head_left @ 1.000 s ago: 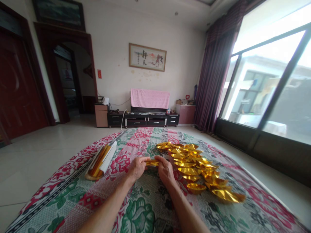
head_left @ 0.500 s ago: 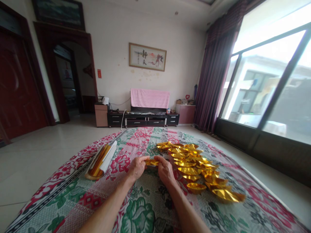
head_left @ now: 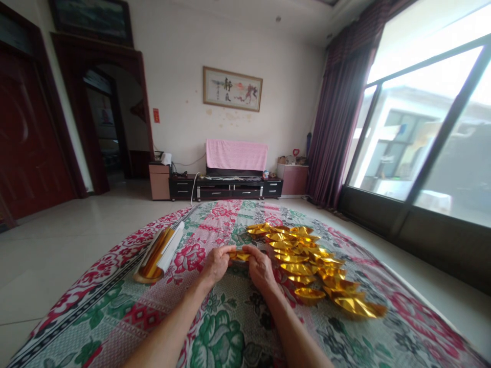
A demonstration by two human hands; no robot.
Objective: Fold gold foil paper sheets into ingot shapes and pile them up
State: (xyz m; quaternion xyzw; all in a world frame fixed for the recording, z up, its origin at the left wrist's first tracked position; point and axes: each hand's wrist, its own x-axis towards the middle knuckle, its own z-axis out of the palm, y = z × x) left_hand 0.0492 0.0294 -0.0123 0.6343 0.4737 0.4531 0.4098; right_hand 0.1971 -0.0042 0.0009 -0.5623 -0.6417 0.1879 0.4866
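Between my two hands is a small folded gold foil paper (head_left: 240,256), held level above the flowered cloth (head_left: 217,337). The fingers of my left hand (head_left: 217,264) pinch its left end. Those of my right hand (head_left: 261,266) pinch its right end, thumb and fingertips pressed together. Part of the paper is hidden behind the fingers. Just right of my right hand lie several finished gold paper ingots (head_left: 297,269), boat-shaped and shiny, in uneven rows. Off to the left rests a stack of gold foil sheets (head_left: 156,255), partly curled, with white paper (head_left: 172,248) beside it.
The patterned cloth covers a round-edged surface. Beyond it, a low black cabinet (head_left: 220,192) stands against the wall with a pink cloth (head_left: 237,155) draped above. A large window (head_left: 414,138) and a purple curtain (head_left: 333,122) are on the right; a dark red door (head_left: 30,122) is on the left.
Almost nothing differs. Both hands keep their pinch on the gold foil paper, with only a very slight shift of the fingers and of the camera view.
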